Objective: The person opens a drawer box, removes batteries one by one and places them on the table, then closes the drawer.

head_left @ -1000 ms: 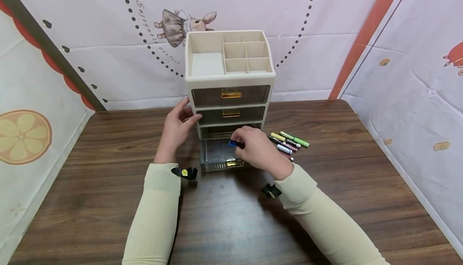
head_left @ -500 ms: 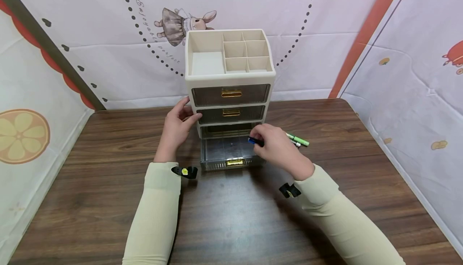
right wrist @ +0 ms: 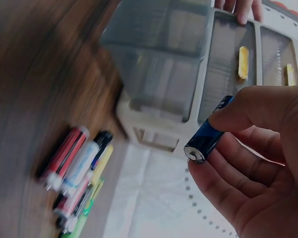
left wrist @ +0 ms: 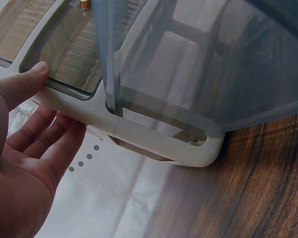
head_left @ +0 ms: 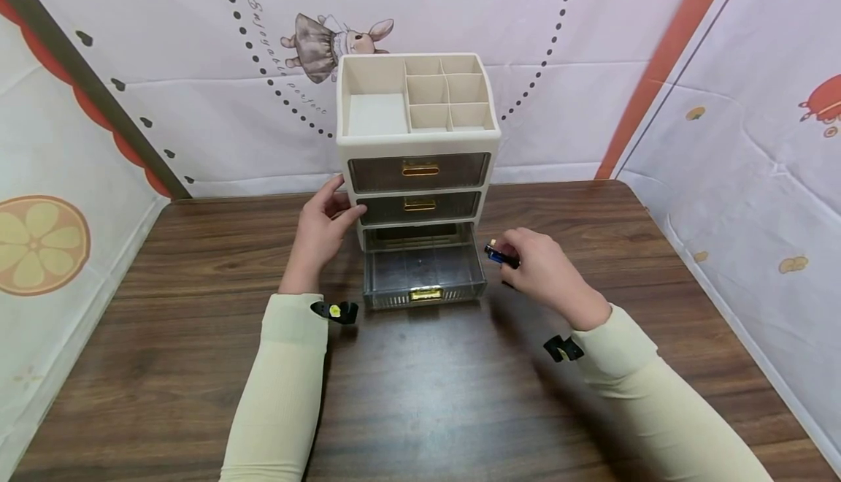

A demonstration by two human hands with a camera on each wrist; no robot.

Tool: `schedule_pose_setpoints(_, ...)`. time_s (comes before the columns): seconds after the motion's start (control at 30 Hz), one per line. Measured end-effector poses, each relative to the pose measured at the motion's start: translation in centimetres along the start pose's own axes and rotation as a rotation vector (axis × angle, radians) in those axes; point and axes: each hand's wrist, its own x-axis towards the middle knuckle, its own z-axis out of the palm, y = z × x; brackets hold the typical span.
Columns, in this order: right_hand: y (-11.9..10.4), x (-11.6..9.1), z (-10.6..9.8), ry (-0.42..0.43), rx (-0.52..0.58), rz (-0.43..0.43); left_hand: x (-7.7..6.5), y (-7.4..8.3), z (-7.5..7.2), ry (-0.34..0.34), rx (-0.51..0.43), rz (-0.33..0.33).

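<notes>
My right hand [head_left: 548,269] pinches a blue battery [right wrist: 206,136] between thumb and fingers, a little to the right of the pulled-out drawer. That clear bottom drawer [head_left: 423,266] juts from a cream drawer organizer [head_left: 420,144], and nothing shows inside it. On the organizer's left side, my left hand [head_left: 318,234] holds the edge, with the thumb on the front frame and the fingers along the side wall. Several batteries, among them a red one [right wrist: 68,151] and a white one [right wrist: 80,166], lie in a pile on the table, mostly hidden behind my right hand in the head view.
Two upper drawers [head_left: 420,208] with gold handles are closed. Open compartments [head_left: 377,113] form the organizer's top. Patterned cloth [head_left: 558,146] hangs behind and at both sides of the brown wooden table [head_left: 407,394].
My right hand has moved right with the blue battery, from above the open drawer to beside it, now covering the pile in the head view. The left hand has stayed on the organizer.
</notes>
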Motion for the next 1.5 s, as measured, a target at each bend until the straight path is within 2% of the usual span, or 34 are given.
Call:
schedule_pose_setpoints(0.67, 4.3, -2.4, 0.8, -0.056, -0.030, 0.118, 0.1, 0.0, 0.0, -0.004, -0.005, -0.010)
schedule_pose_setpoints(1.13, 7.1, -3.1, 2.2, -0.066, -0.079, 0.148, 0.1, 0.0, 0.0, -0.003, 0.001, -0.001)
schedule_pose_setpoints(1.5, 7.8, -3.1, 2.4, -0.087, -0.079, 0.151, 0.2, -0.1, 0.0, 0.002, -0.009, 0.001)
